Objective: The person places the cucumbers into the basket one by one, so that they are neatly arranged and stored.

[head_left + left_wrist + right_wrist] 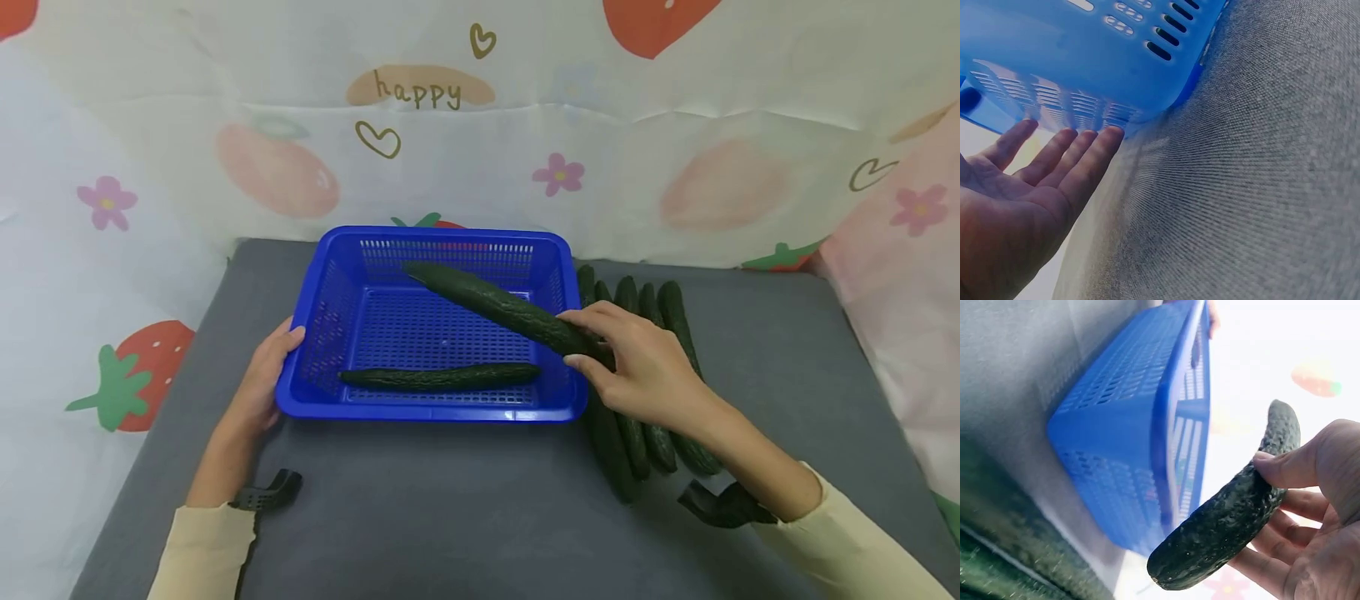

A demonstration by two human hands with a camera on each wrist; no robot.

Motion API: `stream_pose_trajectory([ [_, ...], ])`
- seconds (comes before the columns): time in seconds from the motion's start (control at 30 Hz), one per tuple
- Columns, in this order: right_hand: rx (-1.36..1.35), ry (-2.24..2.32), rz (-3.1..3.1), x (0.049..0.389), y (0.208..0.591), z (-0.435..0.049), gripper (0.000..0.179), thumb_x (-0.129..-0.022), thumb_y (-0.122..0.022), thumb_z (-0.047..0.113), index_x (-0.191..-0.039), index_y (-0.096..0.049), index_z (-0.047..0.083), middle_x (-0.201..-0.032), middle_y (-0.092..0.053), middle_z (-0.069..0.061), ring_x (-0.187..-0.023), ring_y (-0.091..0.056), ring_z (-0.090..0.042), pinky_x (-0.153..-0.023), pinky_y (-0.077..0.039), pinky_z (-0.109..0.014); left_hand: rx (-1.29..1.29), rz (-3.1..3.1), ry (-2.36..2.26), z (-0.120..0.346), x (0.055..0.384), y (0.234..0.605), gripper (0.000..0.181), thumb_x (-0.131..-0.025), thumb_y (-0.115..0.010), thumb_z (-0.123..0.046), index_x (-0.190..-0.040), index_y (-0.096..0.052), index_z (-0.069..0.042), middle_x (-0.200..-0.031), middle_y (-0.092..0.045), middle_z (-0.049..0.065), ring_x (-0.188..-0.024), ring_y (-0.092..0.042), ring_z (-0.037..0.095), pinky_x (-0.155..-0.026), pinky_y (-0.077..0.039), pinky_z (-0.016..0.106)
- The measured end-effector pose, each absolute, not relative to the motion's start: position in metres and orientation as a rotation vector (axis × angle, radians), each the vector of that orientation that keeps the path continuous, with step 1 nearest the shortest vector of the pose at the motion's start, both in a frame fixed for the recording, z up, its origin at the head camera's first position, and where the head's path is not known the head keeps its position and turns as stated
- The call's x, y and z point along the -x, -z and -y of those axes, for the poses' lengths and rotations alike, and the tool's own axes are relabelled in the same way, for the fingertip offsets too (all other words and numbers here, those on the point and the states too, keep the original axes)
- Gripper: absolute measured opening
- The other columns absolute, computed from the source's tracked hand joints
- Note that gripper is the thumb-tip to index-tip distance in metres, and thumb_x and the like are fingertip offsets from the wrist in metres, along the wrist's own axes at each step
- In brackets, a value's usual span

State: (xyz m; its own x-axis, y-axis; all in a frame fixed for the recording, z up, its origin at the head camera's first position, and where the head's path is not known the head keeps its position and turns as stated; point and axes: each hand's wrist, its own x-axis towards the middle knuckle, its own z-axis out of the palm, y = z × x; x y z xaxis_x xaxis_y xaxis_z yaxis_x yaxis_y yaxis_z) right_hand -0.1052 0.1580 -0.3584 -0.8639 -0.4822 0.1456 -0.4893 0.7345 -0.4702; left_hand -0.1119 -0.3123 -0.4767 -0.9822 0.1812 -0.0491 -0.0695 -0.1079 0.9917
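Note:
In the head view my right hand [637, 358] grips a dark green cucumber [495, 304] near one end, thumb on one side and fingers on the other. The cucumber slants over the right part of a blue plastic basket [427, 412]. Inside the basket, along its near side, lies another cucumber [442, 377]. My left hand [262, 375] holds the basket's left edge, thumb at the rim. In the left wrist view, its fingertips [1110, 134] touch the slotted outer wall. The right wrist view shows the gripped cucumber [1222, 519] beside the basket's rim.
Several more cucumbers [678, 317] lie side by side on the grey cloth-covered table [450, 508], right of the basket and partly behind my right hand. A printed curtain [465, 175] hangs behind the table. Dark wrist mounts [270, 492] sit at both cuffs.

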Motion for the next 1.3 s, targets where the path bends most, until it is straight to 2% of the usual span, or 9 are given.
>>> stream_pose_trajectory([
  [0.17, -0.883, -0.806, 2.908, 0.109, 0.355, -0.145, 0.046, -0.098, -0.076, 0.020, -0.142, -0.065, 0.016, -0.133, -0.070, -0.004, -0.054, -0.046, -0.003, -0.048, -0.039, -0.027, -0.135, -1.994, -2.205, 0.312, 0.112, 0.477, 0.058, -0.116, -0.037, -0.031, -0.165, -0.026, -0.001, -0.128, -0.070, -0.005, -0.111, -0.072, 0.009, -0.089, -0.062, 0.026],
  [0.33, -0.923, -0.796, 2.901, 0.113, 0.351, -0.132, 0.046, -0.098, -0.076, 0.022, -0.143, -0.065, 0.017, -0.132, -0.071, -0.003, -0.055, -0.047, -0.003, -0.050, -0.042, -0.027, -0.136, -1.992, -2.194, 0.313, 0.112, 0.477, 0.061, -0.116, -0.037, -0.032, -0.166, -0.022, -0.001, -0.131, -0.067, -0.004, -0.113, -0.072, 0.008, -0.090, -0.062, 0.026],
  [0.6, -1.019, -0.772, 2.928, 0.115, 0.349, -0.111, 0.044, -0.100, -0.074, 0.024, -0.142, -0.066, 0.018, -0.134, -0.070, -0.002, -0.055, -0.045, -0.004, -0.047, -0.035, -0.025, -0.125, -2.001, -2.175, 0.313, 0.113, 0.476, 0.062, -0.116, -0.037, -0.033, -0.166, -0.021, 0.000, -0.131, -0.068, -0.008, -0.112, -0.072, 0.009, -0.088, -0.063, 0.027],
  [0.83, -1.093, -0.747, 2.938, 0.121, 0.353, -0.098, 0.042, -0.099, -0.075, 0.022, -0.140, -0.068, 0.018, -0.132, -0.071, -0.002, -0.057, -0.045, -0.005, -0.048, -0.032, -0.025, -0.121, -1.973, -2.211, 0.312, 0.113, 0.477, 0.058, -0.116, -0.037, -0.031, -0.164, -0.025, -0.002, -0.126, -0.071, -0.005, -0.109, -0.073, 0.010, -0.086, -0.063, 0.027],
  [1.07, -1.177, -0.685, 2.986, 0.123, 0.359, -0.086, 0.042, -0.100, -0.075, 0.022, -0.140, -0.067, 0.018, -0.132, -0.071, -0.003, -0.067, -0.053, -0.007, -0.052, -0.037, -0.025, -0.130, -1.966, -2.230, 0.312, 0.112, 0.476, 0.053, -0.116, -0.036, -0.029, -0.162, -0.030, -0.005, -0.126, -0.071, -0.008, -0.109, -0.073, 0.009, -0.086, -0.063, 0.028],
  [1.2, -1.224, -0.727, 3.052, 0.122, 0.362, -0.083, 0.040, -0.102, -0.072, 0.024, -0.142, -0.065, 0.021, -0.137, -0.066, -0.004, -0.076, -0.058, -0.007, -0.060, -0.045, -0.026, -0.142, -1.966, -2.217, 0.311, 0.113, 0.475, 0.053, -0.116, -0.036, -0.031, -0.161, -0.031, -0.005, -0.125, -0.071, -0.006, -0.108, -0.073, 0.009, -0.086, -0.063, 0.028],
  [1.3, -1.216, -0.793, 3.066, 0.122, 0.363, -0.083, 0.043, -0.103, -0.071, 0.027, -0.145, -0.062, 0.021, -0.143, -0.061, -0.005, -0.077, -0.060, -0.008, -0.067, -0.049, -0.030, -0.133, -1.965, -2.210, 0.312, 0.113, 0.476, 0.055, -0.116, -0.037, -0.031, -0.162, -0.028, -0.003, -0.125, -0.070, -0.005, -0.108, -0.072, 0.010, -0.087, -0.063, 0.028],
])
